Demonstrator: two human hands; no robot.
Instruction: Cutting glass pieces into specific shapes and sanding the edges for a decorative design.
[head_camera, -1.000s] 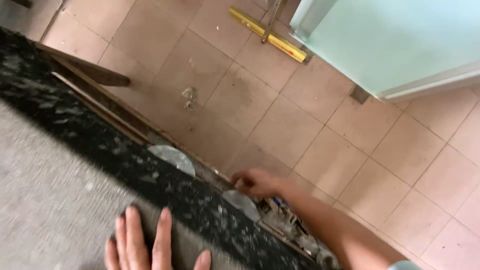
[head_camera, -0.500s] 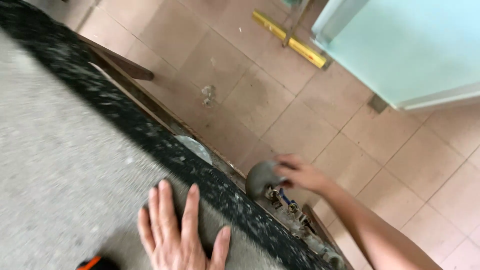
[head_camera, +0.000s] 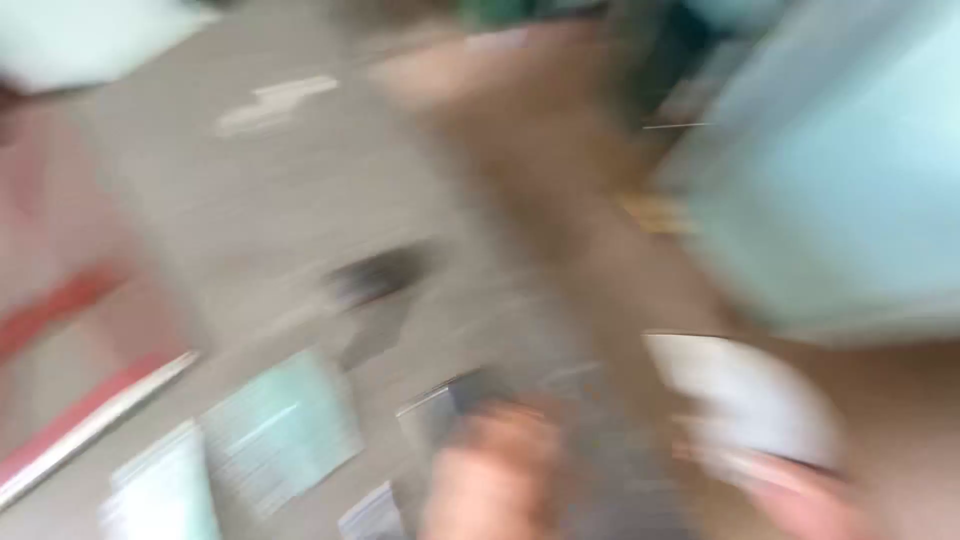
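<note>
A: Around the hands?
B: Heavily smeared by motion. Grey surface (head_camera: 300, 200) across the middle, with a dark smudge (head_camera: 375, 275) and a pale streak (head_camera: 275, 100) on it. Pale green sheets (head_camera: 280, 430) at lower left, beside a red strip (head_camera: 90, 410). Large pale blue panel (head_camera: 840, 200) filling the right.

A: Hands and grip?
B: Flesh-coloured blur, likely one hand (head_camera: 490, 480), at bottom centre against a dark speckled edge (head_camera: 610, 450). Another blur at lower right (head_camera: 810, 500) under a white rounded object (head_camera: 750, 400), touching or just below it. Which hand is which, how far open, and whether holding anything: cannot tell.

A: Edges and open room?
B: Grey area at upper left mostly bare. Lower edge crowded.

A: Hidden or cut off?
B: Both blurs cropped by the bottom edge. Brown streak (head_camera: 560, 160) unidentifiable. No outline sharp.
</note>
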